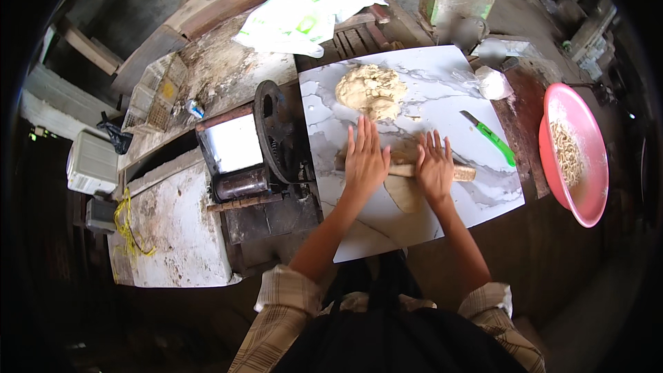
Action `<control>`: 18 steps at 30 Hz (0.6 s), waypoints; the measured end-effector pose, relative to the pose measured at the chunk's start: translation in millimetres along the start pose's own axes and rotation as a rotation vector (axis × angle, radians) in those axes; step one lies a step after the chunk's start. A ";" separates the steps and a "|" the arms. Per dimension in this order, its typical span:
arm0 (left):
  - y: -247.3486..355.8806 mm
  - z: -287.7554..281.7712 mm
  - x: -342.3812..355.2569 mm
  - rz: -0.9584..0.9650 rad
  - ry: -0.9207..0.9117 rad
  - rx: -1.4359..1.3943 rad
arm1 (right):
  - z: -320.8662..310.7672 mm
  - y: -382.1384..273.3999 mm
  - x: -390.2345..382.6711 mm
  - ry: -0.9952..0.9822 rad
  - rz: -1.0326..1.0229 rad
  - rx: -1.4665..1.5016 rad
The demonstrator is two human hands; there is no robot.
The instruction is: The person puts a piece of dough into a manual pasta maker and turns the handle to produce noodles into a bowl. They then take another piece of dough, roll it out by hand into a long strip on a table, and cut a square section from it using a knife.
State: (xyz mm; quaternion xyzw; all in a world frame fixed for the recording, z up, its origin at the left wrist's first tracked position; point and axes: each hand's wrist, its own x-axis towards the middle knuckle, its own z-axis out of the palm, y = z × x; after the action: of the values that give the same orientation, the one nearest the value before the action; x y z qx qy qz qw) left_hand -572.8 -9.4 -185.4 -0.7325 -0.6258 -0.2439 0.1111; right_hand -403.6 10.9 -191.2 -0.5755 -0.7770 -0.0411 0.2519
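Note:
Both palms press flat on a wooden rolling pin lying across a flattened sheet of dough. My left hand is on the pin's left part, fingers stretched out and pointing away from me. On its right part rests my right hand, fingers extended and slightly apart. Beyond my left fingertips sits a large rough lump of dough. A green-handled knife lies to the right of my right hand. All of these rest on a white marble-patterned board; my hands hide part of the pin and dough.
A hand-cranked roller machine with a big dark wheel stands left of the board. At right is a pink basin holding strips of dough. A small plastic bag is by the board's far right corner; a white sack lies behind.

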 end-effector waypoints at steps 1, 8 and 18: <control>0.9 -3.7 -17.1 -0.005 -0.103 -0.072 | -9.7 -7.3 -17.0 -0.031 -0.001 -0.002; 19.3 -41.8 -61.6 0.044 -0.164 -0.231 | -40.5 -21.4 -72.8 0.011 0.019 0.105; -0.7 -4.3 -19.9 0.058 -0.046 -0.171 | -20.7 -18.1 -29.3 0.039 0.010 -0.121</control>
State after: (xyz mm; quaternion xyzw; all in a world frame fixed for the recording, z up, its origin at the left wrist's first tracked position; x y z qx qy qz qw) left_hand -576.4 -28.4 -191.7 -0.7627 -0.5834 -0.2762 0.0408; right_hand -406.9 -28.0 -182.0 -0.5927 -0.7651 -0.0976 0.2319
